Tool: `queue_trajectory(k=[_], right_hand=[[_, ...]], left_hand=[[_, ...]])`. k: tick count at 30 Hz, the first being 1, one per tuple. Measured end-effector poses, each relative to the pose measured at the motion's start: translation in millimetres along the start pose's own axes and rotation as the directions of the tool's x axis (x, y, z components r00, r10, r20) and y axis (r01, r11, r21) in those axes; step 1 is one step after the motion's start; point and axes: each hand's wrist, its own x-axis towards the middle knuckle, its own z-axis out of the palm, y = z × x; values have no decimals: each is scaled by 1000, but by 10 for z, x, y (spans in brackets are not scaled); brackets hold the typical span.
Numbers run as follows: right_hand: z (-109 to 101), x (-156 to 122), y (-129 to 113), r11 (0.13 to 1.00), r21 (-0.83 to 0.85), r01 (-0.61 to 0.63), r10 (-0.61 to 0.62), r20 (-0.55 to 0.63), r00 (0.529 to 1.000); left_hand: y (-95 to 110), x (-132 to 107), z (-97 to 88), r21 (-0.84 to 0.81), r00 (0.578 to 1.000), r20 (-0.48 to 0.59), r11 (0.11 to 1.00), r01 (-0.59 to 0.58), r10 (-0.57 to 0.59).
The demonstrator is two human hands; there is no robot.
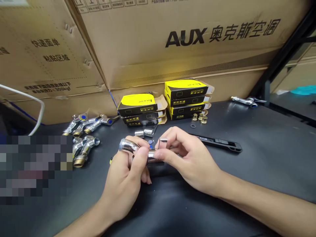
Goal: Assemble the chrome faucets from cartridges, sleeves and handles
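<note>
My left hand (125, 179) is closed around a chrome tap body (129, 146), curved like an elbow, held just above the dark table (259, 154). My right hand (187, 161) pinches a small L-shaped hex key (163, 141) at the tap's handle end (154, 154). Both hands meet over the middle of the table. A blue cap (150, 142) shows between the fingers.
Several chrome taps with brass threads (85, 131) lie at the left. Two stacks of yellow-black boxes (189, 97) stand at the back by big cardboard cartons (172, 42). Brass nuts (200, 118), a black tool (219, 143), another tap (244, 101) and a loose chrome part (145, 132) lie around.
</note>
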Motion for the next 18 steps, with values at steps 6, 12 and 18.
queue_trajectory(k=[6, 12, 18], right_hand=[[-33, 68, -28, 961, 198, -192, 185, 57, 981], [-70, 103, -48, 879, 350, -322, 301, 115, 947], [-64, 108, -49, 884, 346, -314, 297, 102, 949]], left_hand=[[13, 5, 22, 45, 1000, -14, 999, 0, 0], [45, 37, 66, 89, 996, 1, 992, -90, 90], [14, 47, 61, 81, 990, -3, 987, -140, 141]])
